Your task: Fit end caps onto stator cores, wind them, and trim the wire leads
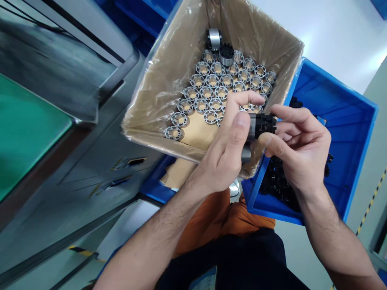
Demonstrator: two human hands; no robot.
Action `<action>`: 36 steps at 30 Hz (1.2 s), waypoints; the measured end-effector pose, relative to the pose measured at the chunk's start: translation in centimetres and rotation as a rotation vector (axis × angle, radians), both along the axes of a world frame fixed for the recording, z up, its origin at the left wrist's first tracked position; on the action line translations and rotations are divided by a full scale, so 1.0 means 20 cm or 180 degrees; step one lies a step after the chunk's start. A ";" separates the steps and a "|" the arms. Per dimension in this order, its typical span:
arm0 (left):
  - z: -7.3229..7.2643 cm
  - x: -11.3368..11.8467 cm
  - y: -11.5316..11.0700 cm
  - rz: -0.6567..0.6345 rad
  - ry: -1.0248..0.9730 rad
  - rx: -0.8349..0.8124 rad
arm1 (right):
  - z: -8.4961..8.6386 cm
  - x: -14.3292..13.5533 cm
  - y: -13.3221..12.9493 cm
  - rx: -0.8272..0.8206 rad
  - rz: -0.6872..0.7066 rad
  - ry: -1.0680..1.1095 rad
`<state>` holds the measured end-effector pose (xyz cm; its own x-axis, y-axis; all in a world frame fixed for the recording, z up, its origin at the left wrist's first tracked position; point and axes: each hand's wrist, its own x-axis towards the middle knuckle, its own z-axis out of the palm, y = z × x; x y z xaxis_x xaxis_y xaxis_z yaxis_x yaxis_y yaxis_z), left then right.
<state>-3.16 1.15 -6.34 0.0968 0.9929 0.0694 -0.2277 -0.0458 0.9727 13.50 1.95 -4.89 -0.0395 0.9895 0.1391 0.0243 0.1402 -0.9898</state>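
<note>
My left hand (226,149) is closed around a grey metal ring (252,128). A second grey metal piece (246,153) shows below it, at the same hand; how it is held is partly hidden. With thumb and forefinger, my right hand (305,147) pinches a black toothed plastic insert (265,124) whose left end meets the ring. Both hands are over the near right side of a plastic-lined carton (160,96). Rows of notched metal rings (207,93) stand in it on brown card. Two rings with black inserts (226,54) lie at the far end.
To the right, a blue bin (347,117) holds a heap of black plastic parts (279,181). A grey machine cabinet (105,133) with a green top (27,129) stands at left. Brown card (178,173) sticks out beneath the carton.
</note>
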 end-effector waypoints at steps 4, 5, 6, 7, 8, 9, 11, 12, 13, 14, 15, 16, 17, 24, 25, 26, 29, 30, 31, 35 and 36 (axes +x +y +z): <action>0.00 0.00 0.00 0.0112 -0.0020 0.0235 | 0.00 -0.02 0.00 0.0143 -0.0007 0.0157; 0.00 0.00 0.00 0.0167 0.0003 0.0255 | 0.01 -0.03 0.00 0.0193 0.0031 0.0235; 0.01 0.01 0.00 0.0220 0.0018 0.0265 | 0.01 -0.03 0.00 0.0226 0.0084 0.0290; 0.01 0.01 0.01 0.0249 0.0020 0.0270 | 0.02 -0.03 0.00 0.0234 0.0135 0.0308; 0.01 0.01 0.01 0.0250 0.0004 0.0276 | 0.02 -0.03 -0.01 0.0237 0.0159 0.0301; 0.01 0.01 0.01 0.0232 -0.0009 0.0280 | 0.03 -0.03 -0.01 0.0238 0.0156 0.0276; 0.02 0.01 0.01 0.0183 -0.0014 0.0294 | 0.03 -0.03 -0.01 0.0197 0.0098 0.0193; 0.02 0.01 0.01 0.0157 -0.0015 0.0296 | 0.03 -0.03 -0.01 0.0168 0.0076 0.0170; 0.02 0.01 0.01 0.0143 -0.0025 0.0316 | 0.03 -0.03 -0.01 0.0138 0.0072 0.0169; 0.02 0.01 0.01 0.0137 -0.0029 0.0325 | 0.03 -0.03 -0.01 0.0089 0.0090 0.0166; 0.02 0.01 0.01 0.0144 -0.0014 0.0328 | 0.03 -0.03 -0.01 0.0043 0.0108 0.0158; 0.02 0.01 0.01 0.0168 0.0021 0.0332 | 0.03 -0.03 0.00 0.0013 0.0113 0.0151; 0.01 0.01 0.01 0.0211 0.0056 0.0372 | 0.03 -0.03 0.00 0.0013 0.0112 0.0154; 0.02 -0.01 0.03 0.0123 0.0204 0.0229 | 0.07 -0.02 -0.01 0.0024 0.0017 0.0099; 0.04 -0.02 0.03 0.0037 0.0198 0.0200 | 0.07 -0.02 -0.01 0.0064 0.0030 0.0134; 0.06 -0.02 0.04 -0.0056 0.0174 0.0166 | 0.07 -0.03 -0.01 0.0123 0.0055 0.0190; 0.12 0.00 0.07 -0.0214 0.0008 0.0066 | 0.07 -0.03 0.00 0.0318 0.0175 0.0299; 0.13 0.02 0.07 -0.0206 -0.0045 0.0049 | 0.07 -0.03 0.00 0.0337 0.0215 0.0283; 0.13 0.03 0.08 -0.0182 -0.0087 0.0037 | 0.08 -0.03 0.01 0.0350 0.0210 0.0259; 0.07 0.05 0.09 -0.0083 -0.0169 0.0060 | 0.09 0.01 0.02 0.0561 -0.0145 0.0119; 0.05 0.04 0.10 -0.0092 -0.0188 0.0097 | 0.09 0.02 0.02 0.0675 -0.0164 0.0041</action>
<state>-2.37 3.10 -5.43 0.1203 0.9871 0.1059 -0.2863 -0.0677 0.9557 13.83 2.31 -3.11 0.0134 0.9387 0.3445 0.0244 0.3441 -0.9386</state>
